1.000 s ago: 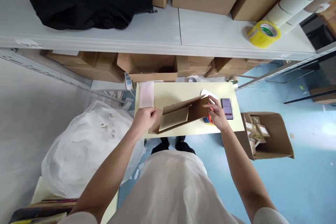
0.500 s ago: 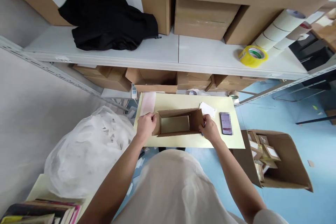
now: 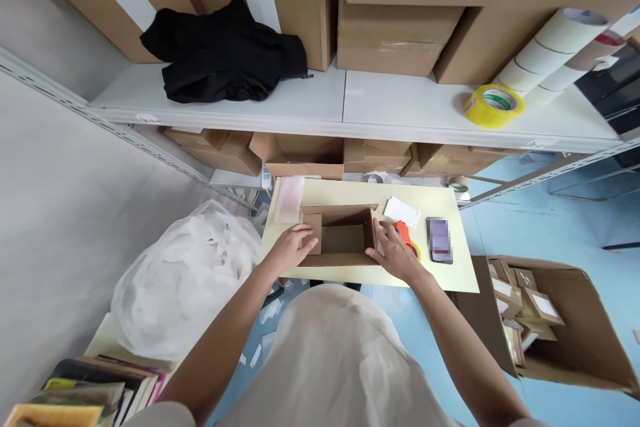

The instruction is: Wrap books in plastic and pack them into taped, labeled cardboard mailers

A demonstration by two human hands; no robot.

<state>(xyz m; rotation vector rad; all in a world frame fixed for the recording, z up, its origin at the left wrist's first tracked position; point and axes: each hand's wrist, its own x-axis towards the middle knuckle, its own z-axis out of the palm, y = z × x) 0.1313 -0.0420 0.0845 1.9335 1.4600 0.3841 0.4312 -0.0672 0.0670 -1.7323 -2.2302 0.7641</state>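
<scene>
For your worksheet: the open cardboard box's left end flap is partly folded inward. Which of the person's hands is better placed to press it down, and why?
Left. The left hand already rests on that flap at the cardboard box's left end. The right hand braces the opposite end, beside the orange tape dispenser, and would probably have to cross over the box.

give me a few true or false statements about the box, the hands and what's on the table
1. Both hands rest on the open cardboard box, the left hand at its left end and the right hand at its right end. True.
2. The phone lies inside the box. False: it lies on the yellow table, right of the box.
3. A yellow tape roll sits on the shelf above the table. True.
4. The black garment lies on the floor. False: it lies on the shelf.
5. A white plastic bag is left of the table. True.
</scene>
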